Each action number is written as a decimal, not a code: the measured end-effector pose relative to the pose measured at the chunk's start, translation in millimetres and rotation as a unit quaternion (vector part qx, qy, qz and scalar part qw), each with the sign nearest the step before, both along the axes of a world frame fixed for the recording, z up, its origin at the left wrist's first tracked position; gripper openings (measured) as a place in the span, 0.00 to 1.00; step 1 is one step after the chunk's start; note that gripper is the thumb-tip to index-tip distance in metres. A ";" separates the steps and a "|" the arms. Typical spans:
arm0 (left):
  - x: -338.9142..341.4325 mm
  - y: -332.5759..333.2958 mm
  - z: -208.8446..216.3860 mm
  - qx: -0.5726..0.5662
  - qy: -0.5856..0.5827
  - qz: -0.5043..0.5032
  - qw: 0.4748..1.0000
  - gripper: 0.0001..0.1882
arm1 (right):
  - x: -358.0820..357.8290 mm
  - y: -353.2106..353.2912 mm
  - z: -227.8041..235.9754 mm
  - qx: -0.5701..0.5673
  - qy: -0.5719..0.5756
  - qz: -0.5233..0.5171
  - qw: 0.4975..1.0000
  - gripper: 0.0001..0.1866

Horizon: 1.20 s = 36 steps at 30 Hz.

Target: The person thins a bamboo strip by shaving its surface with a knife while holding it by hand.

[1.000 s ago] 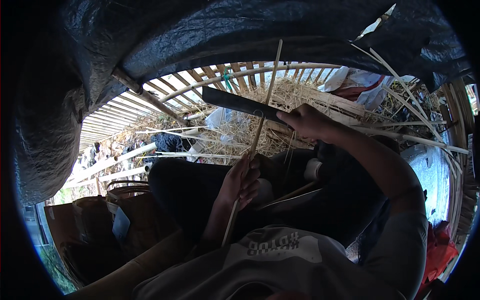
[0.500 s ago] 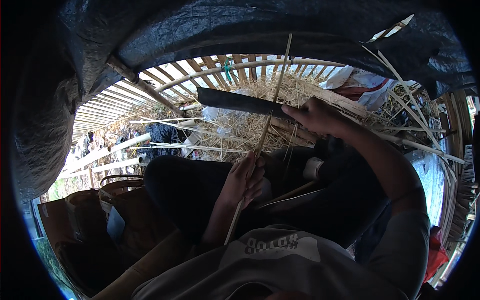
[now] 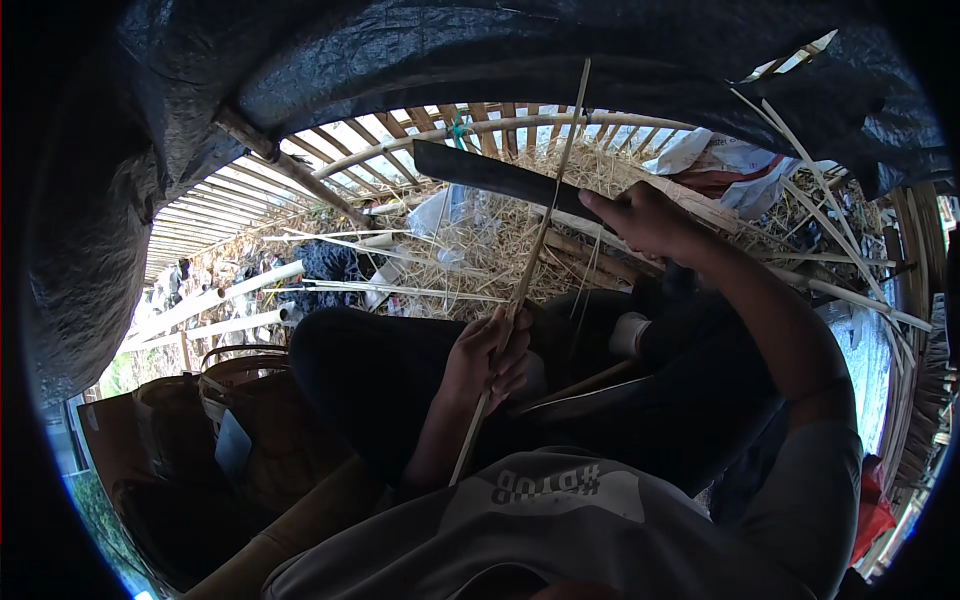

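My left hand (image 3: 487,362) is wrapped round a thin bamboo strip (image 3: 537,243), which slants from near my lap up and away to the far side. My right hand (image 3: 648,222) grips the handle end of a broad, dark machete (image 3: 490,175). The blade points left and lies across the strip above my left hand, its tip toward the slatted fence. Whether the edge touches the strip I cannot tell. My fingers hide the handle.
Shavings (image 3: 500,240) lie heaped beyond my crossed legs. Bamboo poles (image 3: 235,328) stick in from the left, and woven baskets (image 3: 250,400) stand beside my knee. A slatted fence (image 3: 400,150) curves behind. Dark plastic sheeting (image 3: 480,60) hangs overhead, and long strips (image 3: 815,160) lean at the right.
My right hand and the machete have moved up and slightly right, away from my left hand. The left hand still holds the strip in nearly the same place.
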<state>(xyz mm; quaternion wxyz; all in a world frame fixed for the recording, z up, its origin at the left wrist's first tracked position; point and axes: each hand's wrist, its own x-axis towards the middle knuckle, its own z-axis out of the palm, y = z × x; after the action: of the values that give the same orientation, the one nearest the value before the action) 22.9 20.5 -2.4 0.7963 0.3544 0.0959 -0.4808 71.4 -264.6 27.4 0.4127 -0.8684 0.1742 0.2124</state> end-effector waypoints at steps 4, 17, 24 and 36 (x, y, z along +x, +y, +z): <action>-1.2 1.6 0.7 0.003 -0.004 0.001 1.000 0.17 | -0.6 -2.8 0.1 0.029 0.019 -0.035 0.999 0.38; -0.6 0.8 4.0 0.008 -0.009 0.006 1.000 0.18 | -4.4 2.1 3.4 0.019 0.014 -0.034 0.999 0.37; 0.0 -0.5 3.2 0.019 -0.008 -0.003 1.000 0.18 | -35.8 41.7 9.1 0.023 -0.002 0.083 0.996 0.38; 0.9 -2.2 0.5 0.001 0.005 0.002 1.000 0.19 | -36.5 44.7 0.7 0.060 0.013 0.110 0.992 0.36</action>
<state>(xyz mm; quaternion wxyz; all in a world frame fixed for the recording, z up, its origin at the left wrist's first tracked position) 23.8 18.3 -1.9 0.7961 0.3527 0.1014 -0.4811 34.9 -219.9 28.1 0.4358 -0.8531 0.0702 0.2781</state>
